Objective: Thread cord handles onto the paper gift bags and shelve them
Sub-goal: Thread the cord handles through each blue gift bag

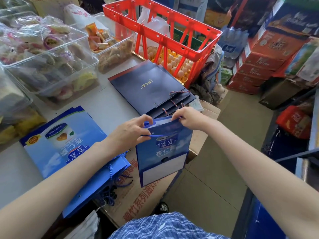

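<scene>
Gift bag point(162, 152) between both hands point(188, 118).

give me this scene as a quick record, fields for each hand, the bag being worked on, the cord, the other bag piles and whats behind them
left hand: pinches the blue cord at the bag's front
right hand: grips the bag's top edge
held bag: blue bag off the table edge, mouth open
cord: one end through the front hole, handle not yet finished
blue pile: flat on the table, left of the hands
navy pile: flat, beyond the hands, some cords showing
behind: red crate over egg trays
</scene>
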A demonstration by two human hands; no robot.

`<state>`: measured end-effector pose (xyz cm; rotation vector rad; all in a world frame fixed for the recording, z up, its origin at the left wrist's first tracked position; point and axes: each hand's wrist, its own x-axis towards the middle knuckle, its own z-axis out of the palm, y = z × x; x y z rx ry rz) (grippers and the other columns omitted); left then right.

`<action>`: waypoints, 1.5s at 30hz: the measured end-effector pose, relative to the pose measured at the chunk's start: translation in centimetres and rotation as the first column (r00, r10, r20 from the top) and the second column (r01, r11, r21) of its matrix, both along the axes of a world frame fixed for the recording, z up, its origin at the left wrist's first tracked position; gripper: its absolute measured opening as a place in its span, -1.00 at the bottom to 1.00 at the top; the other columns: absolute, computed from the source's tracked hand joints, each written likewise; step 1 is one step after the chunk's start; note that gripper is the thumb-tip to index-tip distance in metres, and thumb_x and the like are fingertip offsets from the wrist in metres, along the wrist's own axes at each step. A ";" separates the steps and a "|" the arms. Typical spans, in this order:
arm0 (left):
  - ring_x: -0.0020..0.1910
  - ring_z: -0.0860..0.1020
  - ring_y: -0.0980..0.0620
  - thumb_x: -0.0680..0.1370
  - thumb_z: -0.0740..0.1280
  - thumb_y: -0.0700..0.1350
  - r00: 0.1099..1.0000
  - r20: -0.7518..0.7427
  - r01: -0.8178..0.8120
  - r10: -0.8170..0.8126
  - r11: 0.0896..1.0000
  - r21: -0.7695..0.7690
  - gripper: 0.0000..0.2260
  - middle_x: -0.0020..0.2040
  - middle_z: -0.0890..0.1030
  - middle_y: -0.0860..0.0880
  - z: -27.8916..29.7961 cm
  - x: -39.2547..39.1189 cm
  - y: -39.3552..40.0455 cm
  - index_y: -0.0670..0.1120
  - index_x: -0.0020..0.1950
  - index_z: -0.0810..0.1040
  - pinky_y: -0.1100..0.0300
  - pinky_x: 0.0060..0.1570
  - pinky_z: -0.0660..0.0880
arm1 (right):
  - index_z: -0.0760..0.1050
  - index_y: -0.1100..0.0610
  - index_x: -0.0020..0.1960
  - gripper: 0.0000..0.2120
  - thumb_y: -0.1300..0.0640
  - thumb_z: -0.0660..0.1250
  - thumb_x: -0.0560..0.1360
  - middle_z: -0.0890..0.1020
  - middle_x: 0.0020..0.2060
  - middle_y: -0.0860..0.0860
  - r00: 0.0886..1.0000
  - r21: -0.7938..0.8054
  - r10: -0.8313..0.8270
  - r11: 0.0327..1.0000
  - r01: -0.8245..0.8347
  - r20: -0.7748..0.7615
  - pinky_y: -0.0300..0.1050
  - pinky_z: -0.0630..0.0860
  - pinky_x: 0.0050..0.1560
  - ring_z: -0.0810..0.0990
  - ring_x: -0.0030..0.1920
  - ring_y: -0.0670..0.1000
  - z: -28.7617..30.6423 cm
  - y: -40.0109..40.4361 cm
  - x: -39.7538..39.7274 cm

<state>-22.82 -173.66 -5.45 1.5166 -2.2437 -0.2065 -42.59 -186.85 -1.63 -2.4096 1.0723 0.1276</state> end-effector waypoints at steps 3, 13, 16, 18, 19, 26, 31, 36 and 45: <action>-0.10 0.56 -0.02 0.54 0.32 -0.10 0.998 0.058 0.006 -0.023 0.962 0.274 -0.84 0.26 0.39 0.05 -1.2 -0.4 0.7 -0.13 -0.08 0.66 0.13 -0.05 0.48 | 0.58 0.23 0.16 -0.59 0.46 0.09 0.47 0.58 0.17 0.14 0.998 0.026 0.035 0.999 -0.034 -0.050 -0.28 0.28 0.09 0.48 0.21 0.13 -1.8 1.4 0.0; 0.16 0.49 0.09 0.57 0.27 -0.11 0.995 0.079 -0.091 0.064 0.902 0.422 -0.79 0.35 0.42 0.09 -3.0 -0.2 0.6 -0.11 0.12 0.63 0.31 0.09 0.33 | 0.54 0.22 0.15 -0.77 0.25 0.32 0.50 0.53 0.10 0.11 0.969 -0.108 0.053 0.994 -0.028 0.242 -0.19 0.28 0.18 0.36 0.20 0.07 -5.2 4.8 0.1; 0.13 0.51 0.10 0.55 0.30 -0.13 0.995 0.042 -0.097 0.088 0.896 0.434 -0.80 0.32 0.45 0.05 -3.3 0.0 0.9 -0.13 0.10 0.64 0.39 0.05 0.30 | 0.51 0.15 0.20 -0.68 0.08 0.38 0.48 0.57 0.13 0.04 0.984 0.021 0.129 0.991 -0.132 0.126 -0.11 0.33 0.19 0.39 0.20 0.02 -6.2 7.6 1.4; 0.11 0.52 0.09 0.54 0.32 -0.15 0.996 0.015 -0.090 0.093 0.894 0.440 -0.81 0.30 0.47 0.03 -3.4 0.0 1.0 -0.14 0.09 0.65 0.40 0.05 0.31 | 0.50 0.15 0.20 -0.69 0.08 0.36 0.49 0.59 0.10 0.06 0.992 0.095 0.099 0.990 -0.107 0.079 -0.08 0.37 0.16 0.44 0.14 0.03 -7.2 8.6 2.2; 0.10 0.53 0.08 0.53 0.33 -0.16 0.996 0.009 -0.084 0.089 0.891 0.446 -0.82 0.28 0.48 0.03 -3.5 0.1 1.0 -0.14 0.08 0.65 0.39 0.06 0.32 | 0.50 0.16 0.17 -0.73 0.10 0.34 0.51 0.59 0.06 0.08 0.993 0.108 0.078 0.990 -0.088 0.088 -0.07 0.39 0.12 0.45 0.09 0.03 -7.2 8.7 2.4; 0.06 0.52 0.06 0.48 0.37 -0.26 0.989 -0.034 -0.102 0.144 0.830 0.548 -0.82 0.08 0.56 0.02 -4.2 1.9 1.4 -0.09 0.06 0.61 0.16 0.11 0.44 | 0.56 0.24 -0.01 -0.82 0.32 0.17 0.58 0.58 -0.35 -0.05 0.854 0.373 -0.327 0.912 0.172 0.405 -0.31 0.44 -0.18 0.52 -0.37 -0.20 -4.8 5.0 0.6; 0.05 0.50 0.07 0.50 0.30 -0.28 0.978 -0.032 -0.152 0.208 0.803 0.577 -0.77 0.10 0.56 0.04 -4.1 2.1 1.7 -0.02 0.08 0.56 0.19 0.10 0.44 | 0.51 0.32 0.11 -0.74 0.40 0.07 0.58 0.50 -0.32 0.04 0.615 0.599 -0.595 0.765 0.237 0.517 -0.36 0.27 -0.47 0.32 -0.51 -0.16 -1.6 3.1 0.3; -0.04 0.46 -0.02 0.53 0.25 -0.24 0.953 0.025 -0.259 0.302 0.767 0.586 -0.61 0.12 0.54 -0.03 -4.2 0.9 1.0 -0.02 0.33 0.29 0.22 -0.06 0.34 | 0.56 0.18 -0.06 -0.84 0.32 0.21 0.56 0.63 -0.31 0.06 0.493 0.648 -0.661 0.726 0.230 0.566 -0.38 0.19 -0.57 0.24 -0.59 -0.17 -0.1 2.8 0.4; 0.12 0.45 -0.08 0.55 0.30 -0.05 0.873 0.040 -0.446 0.487 0.761 0.471 -0.82 -0.01 0.56 -0.13 -4.9 0.6 2.0 -0.11 0.07 0.57 0.08 0.07 0.41 | 0.42 0.12 -0.11 -0.90 0.26 0.24 0.56 0.66 -0.32 0.01 0.303 0.568 -0.687 0.721 0.397 0.660 -0.34 0.21 -0.59 0.29 -0.62 -0.19 2.2 0.4 -2.3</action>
